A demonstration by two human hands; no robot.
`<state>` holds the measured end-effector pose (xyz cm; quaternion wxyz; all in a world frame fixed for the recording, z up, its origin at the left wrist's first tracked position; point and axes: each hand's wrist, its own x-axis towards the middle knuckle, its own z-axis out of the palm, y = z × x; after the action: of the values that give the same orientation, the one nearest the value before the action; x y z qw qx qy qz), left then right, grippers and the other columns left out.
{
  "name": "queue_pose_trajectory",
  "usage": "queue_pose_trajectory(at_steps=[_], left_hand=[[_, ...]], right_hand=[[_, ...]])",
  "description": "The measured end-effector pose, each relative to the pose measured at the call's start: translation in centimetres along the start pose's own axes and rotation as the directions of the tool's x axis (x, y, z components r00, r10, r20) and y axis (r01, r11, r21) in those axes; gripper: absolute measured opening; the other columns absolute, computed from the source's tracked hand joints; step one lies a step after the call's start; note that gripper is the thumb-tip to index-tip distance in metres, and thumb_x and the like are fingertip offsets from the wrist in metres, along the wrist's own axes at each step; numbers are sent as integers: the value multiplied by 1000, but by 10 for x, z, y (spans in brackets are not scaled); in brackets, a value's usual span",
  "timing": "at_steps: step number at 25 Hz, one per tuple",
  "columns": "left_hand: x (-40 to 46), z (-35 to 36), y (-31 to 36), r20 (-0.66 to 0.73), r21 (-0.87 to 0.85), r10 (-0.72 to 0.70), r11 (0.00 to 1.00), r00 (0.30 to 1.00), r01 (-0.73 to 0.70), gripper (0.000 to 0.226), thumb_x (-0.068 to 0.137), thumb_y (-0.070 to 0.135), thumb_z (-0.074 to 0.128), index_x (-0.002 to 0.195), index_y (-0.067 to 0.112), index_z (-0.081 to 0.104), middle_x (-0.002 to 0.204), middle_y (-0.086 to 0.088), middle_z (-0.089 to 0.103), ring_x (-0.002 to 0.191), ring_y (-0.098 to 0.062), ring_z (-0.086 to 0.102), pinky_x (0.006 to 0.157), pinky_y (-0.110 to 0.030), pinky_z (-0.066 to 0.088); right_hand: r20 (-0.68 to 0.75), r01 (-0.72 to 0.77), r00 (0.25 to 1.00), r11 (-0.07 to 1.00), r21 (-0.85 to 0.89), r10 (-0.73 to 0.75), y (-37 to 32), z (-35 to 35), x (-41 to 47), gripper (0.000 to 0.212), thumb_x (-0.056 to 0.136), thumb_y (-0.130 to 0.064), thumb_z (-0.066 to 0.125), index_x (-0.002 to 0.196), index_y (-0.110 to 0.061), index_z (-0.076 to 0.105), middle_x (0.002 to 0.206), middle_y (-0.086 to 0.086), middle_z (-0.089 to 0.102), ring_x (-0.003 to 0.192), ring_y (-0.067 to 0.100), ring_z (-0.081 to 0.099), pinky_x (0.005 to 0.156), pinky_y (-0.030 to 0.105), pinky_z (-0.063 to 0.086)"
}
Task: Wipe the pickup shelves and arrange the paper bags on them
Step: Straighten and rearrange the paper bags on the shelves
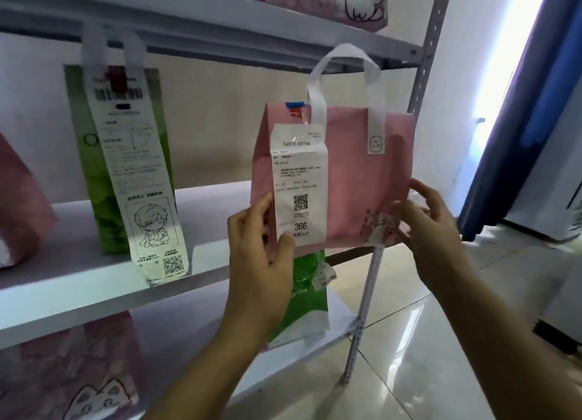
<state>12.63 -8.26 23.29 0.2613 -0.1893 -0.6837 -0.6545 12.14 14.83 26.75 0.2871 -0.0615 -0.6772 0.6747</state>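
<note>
A pink paper bag [352, 174] with white handles and a long white receipt numbered 366 stands upright at the right end of the middle shelf [78, 281]. My left hand [258, 255] grips its lower left corner, thumb on the receipt. My right hand [431, 221] holds its lower right edge with curled fingers. A green bag [91, 180] with a long printed receipt stands further left on the same shelf.
A pink bag [19, 199] shows at the far left edge. Another pink cat bag [327, 0] sits on the top shelf. On the lower shelf stand a green-and-white bag [305, 306] and a pink cat bag [85, 378]. A perforated metal post [362, 312] and tiled floor [441, 341] lie right.
</note>
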Motion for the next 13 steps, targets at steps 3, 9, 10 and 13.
queue_pose_trajectory(at_steps=[3, 9, 10, 13], left_hand=[[20, -12, -16, -50, 100, -43, 994, 998, 48, 52, 98, 11, 58, 144, 32, 46, 122, 15, 41, 114, 13, 54, 98, -17, 51], [42, -25, -49, -50, 183, -123, 974, 991, 131, 63, 95, 8, 57, 150, 33, 40, 124, 17, 43, 123, -12, 57, 109, -40, 48], [45, -26, -54, -44, 200, -136, 969, 990, 142, 65, 95, 9, 57, 151, 34, 36, 130, 14, 45, 126, -14, 55, 109, -42, 47], [53, -28, -68, -6, 272, -194, 944, 981, 189, 70, 95, 16, 57, 153, 39, 25, 147, 9, 49, 133, -14, 50, 111, -45, 45]], right_hand=[[62, -40, 997, 999, -20, 41, 12, 34, 18, 47, 95, -16, 61, 139, -32, 52, 101, 6, 73, 78, 13, 76, 63, 27, 61], [97, -47, 994, 994, -104, 57, 44, 76, 47, 51, 93, -25, 60, 142, -32, 47, 113, 0, 68, 104, 25, 70, 93, 52, 57], [100, -40, 994, 994, -104, 51, 48, 82, 52, 50, 93, -25, 60, 141, -30, 47, 112, -4, 67, 105, 23, 69, 95, 52, 56], [110, -11, 994, 985, -173, 30, 63, 99, 66, 59, 90, -24, 61, 146, -29, 43, 105, -19, 61, 104, 14, 63, 101, 46, 53]])
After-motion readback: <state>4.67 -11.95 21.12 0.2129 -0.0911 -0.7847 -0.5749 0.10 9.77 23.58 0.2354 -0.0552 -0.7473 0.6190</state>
